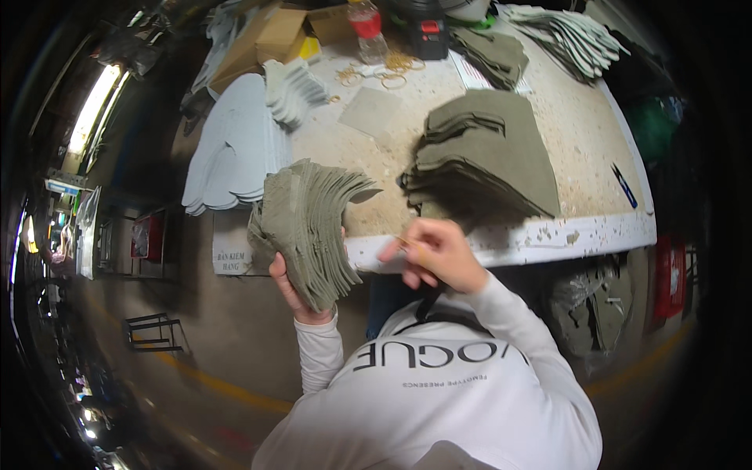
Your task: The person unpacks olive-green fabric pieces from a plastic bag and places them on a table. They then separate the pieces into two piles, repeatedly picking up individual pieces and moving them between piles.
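Note:
My left hand (291,291) grips from below a thick fanned bundle of olive-green cut fabric pieces (309,223), held upright just off the table's near edge. My right hand (435,252) is beside it to the right, fingers pinched on a thin yellowish rubber band (403,242) that points toward the bundle. Hand and bundle are a short gap apart. Both white sleeves come up from the lower edge.
The speckled worktable (572,133) carries a large pile of olive pieces (486,153), stacked pale grey pieces (235,149), one flat grey piece (372,110), loose rubber bands (384,74), a plastic bottle (368,27), a cardboard box (266,35) and a blue pen (624,186).

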Demonstrator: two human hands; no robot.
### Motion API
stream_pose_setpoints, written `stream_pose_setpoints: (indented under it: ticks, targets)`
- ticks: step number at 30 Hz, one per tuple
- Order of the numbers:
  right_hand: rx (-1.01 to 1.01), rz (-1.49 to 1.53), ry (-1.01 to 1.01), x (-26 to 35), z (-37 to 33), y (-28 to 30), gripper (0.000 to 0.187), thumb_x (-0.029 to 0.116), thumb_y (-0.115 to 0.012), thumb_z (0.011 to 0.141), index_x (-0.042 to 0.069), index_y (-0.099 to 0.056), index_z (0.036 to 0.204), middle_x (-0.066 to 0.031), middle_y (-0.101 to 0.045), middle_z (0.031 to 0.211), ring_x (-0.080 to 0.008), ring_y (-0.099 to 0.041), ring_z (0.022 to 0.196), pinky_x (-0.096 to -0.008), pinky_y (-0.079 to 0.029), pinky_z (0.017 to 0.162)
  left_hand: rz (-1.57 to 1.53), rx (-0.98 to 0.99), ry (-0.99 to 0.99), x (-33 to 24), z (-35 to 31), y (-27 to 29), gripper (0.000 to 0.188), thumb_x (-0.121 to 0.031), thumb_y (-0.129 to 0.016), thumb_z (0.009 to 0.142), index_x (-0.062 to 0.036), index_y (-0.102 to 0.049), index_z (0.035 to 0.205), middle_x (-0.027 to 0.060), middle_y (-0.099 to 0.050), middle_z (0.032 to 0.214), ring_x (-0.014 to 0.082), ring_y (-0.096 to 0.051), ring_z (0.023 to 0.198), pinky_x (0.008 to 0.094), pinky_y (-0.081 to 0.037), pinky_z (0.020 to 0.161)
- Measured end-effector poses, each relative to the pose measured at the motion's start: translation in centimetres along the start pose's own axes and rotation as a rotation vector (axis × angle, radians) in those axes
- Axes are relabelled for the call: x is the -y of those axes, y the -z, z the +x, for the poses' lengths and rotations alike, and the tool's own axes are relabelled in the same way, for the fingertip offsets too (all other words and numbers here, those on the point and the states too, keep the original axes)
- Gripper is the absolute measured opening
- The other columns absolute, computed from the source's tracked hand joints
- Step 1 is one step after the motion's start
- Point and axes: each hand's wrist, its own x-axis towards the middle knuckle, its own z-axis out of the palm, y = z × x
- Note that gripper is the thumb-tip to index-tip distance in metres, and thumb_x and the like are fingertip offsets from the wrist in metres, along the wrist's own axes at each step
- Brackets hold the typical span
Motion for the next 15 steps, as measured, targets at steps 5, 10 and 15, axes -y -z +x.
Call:
stream_pose_setpoints:
  ticks: [5, 10, 15]
  targets:
    - [-0.133, -0.045, 0.227, -4.3, 3.1, -0.4, 0.038, 0.028, -0.07, 0.089, 0.0, -0.061, 0.113, -0.0058, -0.064, 0.104, -0.0098, -0.061, 0.086, -0.0263, -0.049, 0.08, -0.017, 0.016, 0.11, 3.5, -3.3, 0.6, 0.081, -0.046, -0.063, 0.084, -0.0037, -0.03, 0.145, 0.0259, -0.039, 0.141, 0.0394, -0.042, 0.129, 0.0488, -0.043, 0.103]
    - [0.033, 0.206, -0.128, -4.8, 1.6, -2.6, 0.061, 0.051, -0.057, 0.092, 0.004, -0.05, 0.129, -0.0104, -0.062, 0.113, -0.0176, -0.063, 0.09, -0.0376, -0.048, 0.092, -0.332, 0.026, 0.127, 3.9, -3.8, 2.1, 0.089, -0.047, -0.07, 0.078, -0.0007, -0.033, 0.143, 0.0249, -0.04, 0.142, 0.0369, -0.038, 0.132, 0.0455, -0.045, 0.102]
    - [0.042, 0.541, -0.198, -2.9, 0.0, 0.0, 0.111, 0.088, -0.025, 0.075, 0.004, -0.031, 0.147, -0.0148, -0.044, 0.144, -0.0241, -0.046, 0.129, -0.0419, -0.038, 0.106, 0.514, -0.277, 0.216, 1.0, -5.0, 0.0, 0.078, -0.026, -0.069, 0.079, 0.0021, -0.032, 0.142, 0.0188, -0.046, 0.138, 0.0311, -0.053, 0.119, 0.0417, -0.046, 0.1]
